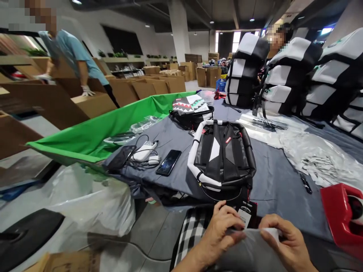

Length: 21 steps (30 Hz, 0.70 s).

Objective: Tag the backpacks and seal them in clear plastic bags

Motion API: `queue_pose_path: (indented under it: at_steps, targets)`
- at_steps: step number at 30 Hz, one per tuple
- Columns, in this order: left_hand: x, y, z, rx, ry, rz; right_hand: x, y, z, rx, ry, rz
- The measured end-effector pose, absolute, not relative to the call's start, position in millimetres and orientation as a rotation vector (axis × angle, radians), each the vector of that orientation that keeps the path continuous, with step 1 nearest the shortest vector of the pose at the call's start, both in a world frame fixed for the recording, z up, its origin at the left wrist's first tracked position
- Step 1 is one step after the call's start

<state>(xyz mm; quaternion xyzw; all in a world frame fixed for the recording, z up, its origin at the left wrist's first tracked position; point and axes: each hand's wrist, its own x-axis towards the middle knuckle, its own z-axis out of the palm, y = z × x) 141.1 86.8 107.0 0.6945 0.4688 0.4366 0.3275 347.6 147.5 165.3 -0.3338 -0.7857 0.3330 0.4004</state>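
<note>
A clear plastic bag (249,245) hangs at the table's front edge, its rim pinched on both sides. My left hand (224,230) grips the left part of that rim between thumb and fingers. On the right part my right hand (283,238) has its thumb and fingers closed. Just beyond them lies a black and white backpack (224,155), straps facing up, with a hang tag (246,214) dangling toward my hands. Behind it rests another backpack (190,107) with a zigzag pattern. Checked fabric (194,230) shows below my left forearm.
A phone (168,162) and a white device with cables (144,151) lie left of the backpack. Stacked backpacks (246,71) line the far right. Plastic bags (317,155) and a red tape dispenser (337,215) sit at right. A green-lined trough (119,124) borders the left; a person (76,53) handles cartons beyond.
</note>
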Motion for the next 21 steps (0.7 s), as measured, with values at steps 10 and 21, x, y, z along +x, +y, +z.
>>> queue_pose_path:
  at_steps: [10,21]
  targets:
    - [80.3,85.1,98.5,1.936,1.600,1.250,379.4,162.5,106.1,-1.105,-2.085,0.411]
    - [60.0,108.2,134.3,2.505,1.360,0.820,271.6,147.1,100.6,-0.581,-2.302,0.228]
